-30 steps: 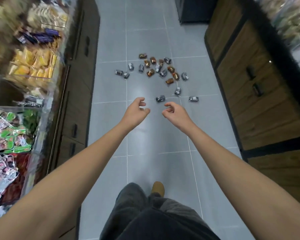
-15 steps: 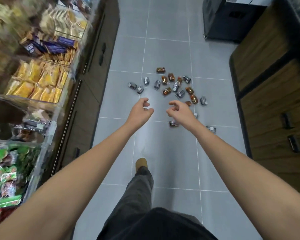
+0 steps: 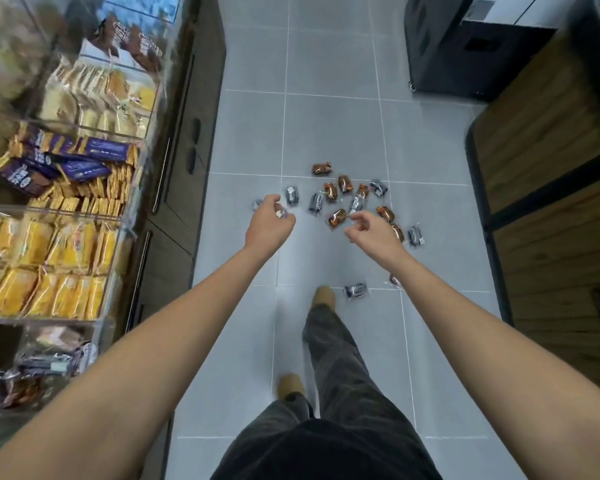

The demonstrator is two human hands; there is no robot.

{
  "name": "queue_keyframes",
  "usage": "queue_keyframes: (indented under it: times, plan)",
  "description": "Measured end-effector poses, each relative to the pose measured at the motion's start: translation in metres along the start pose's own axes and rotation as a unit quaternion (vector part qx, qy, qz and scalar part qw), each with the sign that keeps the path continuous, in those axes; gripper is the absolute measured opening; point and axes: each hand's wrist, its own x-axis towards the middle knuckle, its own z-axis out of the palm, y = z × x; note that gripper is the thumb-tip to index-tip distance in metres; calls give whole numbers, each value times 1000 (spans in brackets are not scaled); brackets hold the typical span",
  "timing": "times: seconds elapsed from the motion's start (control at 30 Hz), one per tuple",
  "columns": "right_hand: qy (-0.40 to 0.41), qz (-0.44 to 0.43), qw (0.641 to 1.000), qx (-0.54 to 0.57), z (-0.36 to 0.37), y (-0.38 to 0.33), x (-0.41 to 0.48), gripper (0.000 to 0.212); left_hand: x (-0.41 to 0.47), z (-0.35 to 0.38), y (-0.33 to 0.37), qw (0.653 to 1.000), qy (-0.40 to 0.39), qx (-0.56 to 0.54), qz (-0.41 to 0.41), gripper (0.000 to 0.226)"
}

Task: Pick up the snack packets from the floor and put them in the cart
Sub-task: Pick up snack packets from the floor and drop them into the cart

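Note:
Several small snack packets [image 3: 336, 216], some orange-brown and some grey-black, lie scattered on the grey tiled floor ahead of me. One grey packet [image 3: 354, 290] lies apart, close to my front foot. My left hand [image 3: 267, 226] is stretched forward above the cluster's left edge, fingers loosely curled and holding nothing. My right hand [image 3: 371, 233] is stretched out over the cluster's near side, fingers apart and empty. Both hands are well above the floor. No cart is in view.
Clear shelf bins [image 3: 66, 237] of yellow and purple packets line the left, above dark cabinet doors [image 3: 181, 188]. A wooden counter [image 3: 551, 202] runs along the right and a black cabinet [image 3: 465, 53] stands at the back right. My feet [image 3: 323, 296] are on the tiles.
I have walked forward along the aisle, so the packets are nearer and lower in view. Both hands stay outstretched and empty, a little farther apart.

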Motion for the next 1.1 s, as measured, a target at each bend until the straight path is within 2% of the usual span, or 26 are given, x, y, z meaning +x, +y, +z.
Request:
queue_keyframes:
  times: [0.17,0.43,0.63,0.77,0.9,1.1]
  plan:
    - [-15,13,1000,1,6,-28,102,37,92,-13,11,1000,-5,15,-25,55]
    - [-86,67,994,2,28,-72,255,35,234,-27,29,993,-33,53,-99,53]
    - [-70,109,991,33,64,-87,336,37,319,-37,2,983,-49,93,-153,60]
    - [-62,137,987,62,95,-67,385,42,375,-15,-30,984,-95,101,-114,52]
    - [-37,160,984,69,141,-22,446,47,442,24,-79,970,-182,128,-96,48]
    - [-19,204,976,70,232,66,533,57,540,78,-192,961,-200,179,-68,49]
